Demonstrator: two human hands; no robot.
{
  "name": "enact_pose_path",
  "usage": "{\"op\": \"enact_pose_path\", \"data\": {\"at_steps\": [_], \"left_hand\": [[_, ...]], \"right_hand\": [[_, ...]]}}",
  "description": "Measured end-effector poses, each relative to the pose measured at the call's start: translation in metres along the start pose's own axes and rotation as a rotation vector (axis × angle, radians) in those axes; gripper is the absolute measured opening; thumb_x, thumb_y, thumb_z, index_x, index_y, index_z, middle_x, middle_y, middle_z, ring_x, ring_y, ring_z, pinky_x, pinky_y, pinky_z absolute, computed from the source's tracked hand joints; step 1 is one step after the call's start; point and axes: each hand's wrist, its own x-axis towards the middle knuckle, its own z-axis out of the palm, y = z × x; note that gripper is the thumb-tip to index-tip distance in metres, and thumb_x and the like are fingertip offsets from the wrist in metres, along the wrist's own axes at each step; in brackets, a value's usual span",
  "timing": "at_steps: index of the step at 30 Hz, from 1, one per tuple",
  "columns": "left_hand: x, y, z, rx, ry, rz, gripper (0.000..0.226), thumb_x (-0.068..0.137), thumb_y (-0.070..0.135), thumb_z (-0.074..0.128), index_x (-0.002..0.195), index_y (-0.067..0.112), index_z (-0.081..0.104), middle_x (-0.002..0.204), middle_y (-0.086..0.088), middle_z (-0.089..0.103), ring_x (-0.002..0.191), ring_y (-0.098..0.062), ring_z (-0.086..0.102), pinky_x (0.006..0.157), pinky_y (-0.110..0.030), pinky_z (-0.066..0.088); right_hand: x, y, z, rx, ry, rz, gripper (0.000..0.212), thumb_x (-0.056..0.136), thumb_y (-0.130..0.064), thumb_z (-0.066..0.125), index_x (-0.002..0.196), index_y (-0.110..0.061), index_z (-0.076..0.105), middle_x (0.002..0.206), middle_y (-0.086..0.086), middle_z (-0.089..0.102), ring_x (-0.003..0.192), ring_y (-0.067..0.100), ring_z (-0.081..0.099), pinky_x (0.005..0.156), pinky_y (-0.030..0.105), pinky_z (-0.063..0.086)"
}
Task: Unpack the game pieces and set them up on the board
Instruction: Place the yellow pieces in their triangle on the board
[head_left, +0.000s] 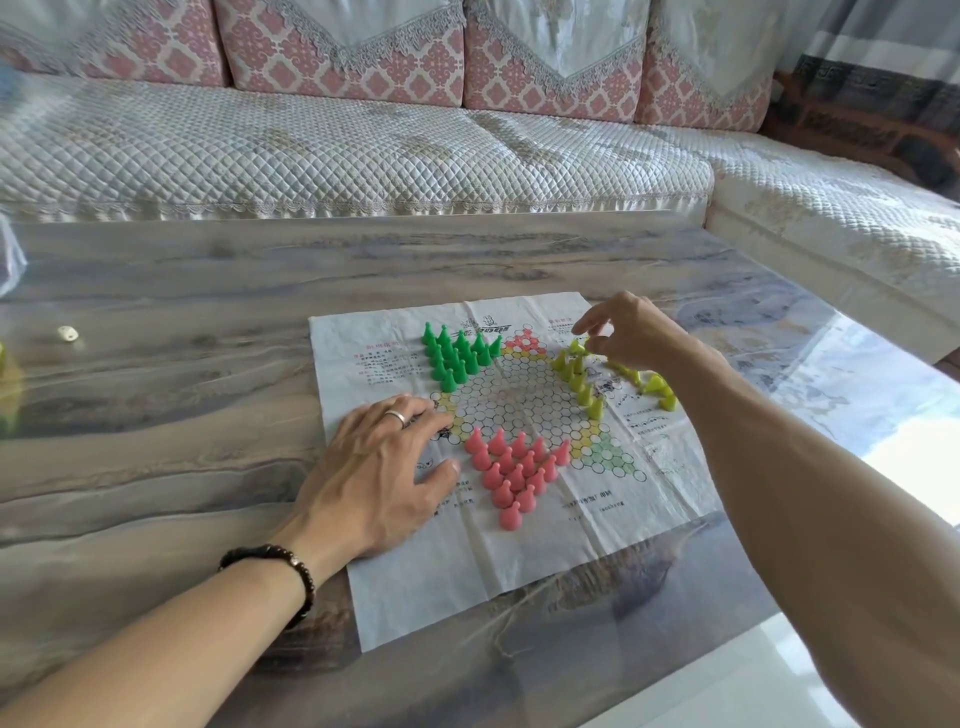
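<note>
I see my left hand (387, 467) lying flat on the paper board (519, 561), fingers spread and straight, pressing the sheet's left part down onto the surface (208, 280); it holds nothing. A ring (398, 415) sits on one finger and a dark bead bracelet (280, 564) circles the wrist.

Just right of that hand's fingertips stand the pink pieces (511, 470), upright and packed into a triangle whose point aims toward me. Beyond the fingertips, the dark green pieces (457, 353) stand upright in a tight cluster at the board's far left.

My right hand (631, 332) hovers over the board's far right part, fingers curled; the thumb and forefinger pinch a yellow-green piece (577, 345) at its top. Directly below and nearer me from that hand, a row of standing yellow-green pieces (582, 382) runs along the star's right arm. Under the wrist, to the right of that row, loose yellow-green pieces (655, 387) lie tipped over on the paper, partly hidden by the arm.

Well to the left of my left hand, a white die (67, 334) rests on the surface. Beyond the surface stands a sofa (337, 145) with a quilted cover.
</note>
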Motion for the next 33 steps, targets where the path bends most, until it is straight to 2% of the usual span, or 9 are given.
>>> {"op": "enact_pose_path", "data": {"at_steps": [5,9,12,20,25,27,29,31,33], "left_hand": [[-0.001,0.0,0.0,0.001,-0.002,-0.004,0.059,0.088,0.058,0.031,0.141,0.032,0.039,0.146,0.009,0.038,0.135,-0.01,0.032,0.115,-0.034,0.019],[0.0,0.001,0.0,-0.001,0.004,0.001,0.057,0.089,0.056,0.033,0.14,0.032,0.041,0.144,0.01,0.039,0.133,-0.009,0.032,0.113,-0.032,0.018],[-0.001,0.0,0.0,-0.003,0.009,0.003,0.056,0.089,0.056,0.034,0.139,0.032,0.042,0.143,0.01,0.04,0.132,-0.009,0.033,0.113,-0.032,0.019],[-0.001,0.0,0.001,-0.002,0.004,-0.002,0.059,0.088,0.059,0.031,0.14,0.032,0.041,0.144,0.009,0.039,0.132,-0.01,0.034,0.114,-0.035,0.021],[-0.001,0.001,0.0,-0.004,-0.001,-0.007,0.064,0.085,0.061,0.026,0.141,0.032,0.04,0.146,0.009,0.038,0.135,-0.011,0.032,0.115,-0.036,0.02],[-0.001,0.001,0.0,-0.005,-0.002,-0.009,0.064,0.086,0.061,0.026,0.141,0.032,0.04,0.146,0.009,0.038,0.135,-0.01,0.031,0.114,-0.035,0.02],[-0.001,0.001,0.0,-0.004,0.004,-0.008,0.062,0.087,0.06,0.028,0.141,0.032,0.04,0.146,0.009,0.039,0.135,-0.01,0.032,0.114,-0.035,0.021],[-0.001,0.001,0.0,0.0,0.007,-0.008,0.06,0.088,0.059,0.03,0.14,0.033,0.041,0.146,0.01,0.039,0.135,-0.01,0.032,0.114,-0.035,0.021],[-0.001,0.001,0.0,0.002,0.006,-0.005,0.057,0.089,0.058,0.033,0.14,0.033,0.041,0.145,0.01,0.04,0.134,-0.009,0.033,0.114,-0.034,0.021]], "right_hand": [[0.006,-0.003,0.002,-0.068,-0.054,-0.029,0.025,0.083,-0.011,0.072,0.108,-0.015,0.072,0.111,0.006,0.067,0.089,0.011,0.056,0.078,0.023,0.042],[0.007,0.002,0.009,-0.096,-0.024,-0.016,0.024,0.083,-0.002,0.068,0.105,-0.011,0.071,0.102,0.008,0.071,0.086,0.015,0.064,0.076,0.022,0.05],[0.007,0.009,0.011,-0.113,-0.025,0.028,0.024,0.082,0.0,0.065,0.103,-0.011,0.071,0.1,0.006,0.07,0.088,0.018,0.065,0.08,0.027,0.054],[-0.011,0.015,-0.002,0.059,0.08,0.09,0.016,0.088,-0.005,0.06,0.1,-0.012,0.067,0.088,0.004,0.069,0.078,0.016,0.065,0.072,0.031,0.056],[-0.031,0.003,0.003,0.207,0.28,0.129,0.026,0.09,-0.006,0.056,0.113,-0.006,0.069,0.105,0.007,0.071,0.081,0.012,0.063,0.071,0.017,0.049],[-0.037,-0.002,0.008,0.252,0.299,0.166,0.021,0.088,-0.006,0.058,0.103,-0.003,0.072,0.1,0.007,0.073,0.071,0.011,0.061,0.066,0.021,0.05],[-0.041,-0.007,0.013,0.286,0.291,0.208,0.014,0.086,-0.006,0.061,0.09,-0.004,0.074,0.085,0.006,0.073,0.06,0.009,0.058,0.057,0.02,0.05],[-0.043,-0.01,0.017,0.288,0.274,0.242,0.013,0.085,-0.006,0.063,0.088,-0.009,0.075,0.08,0.0,0.069,0.062,0.007,0.059,0.053,0.013,0.044],[-0.043,-0.011,0.018,0.252,0.234,0.258,0.016,0.085,-0.005,0.06,0.09,-0.01,0.074,0.084,0.001,0.068,0.071,0.011,0.06,0.057,0.013,0.042]]}}
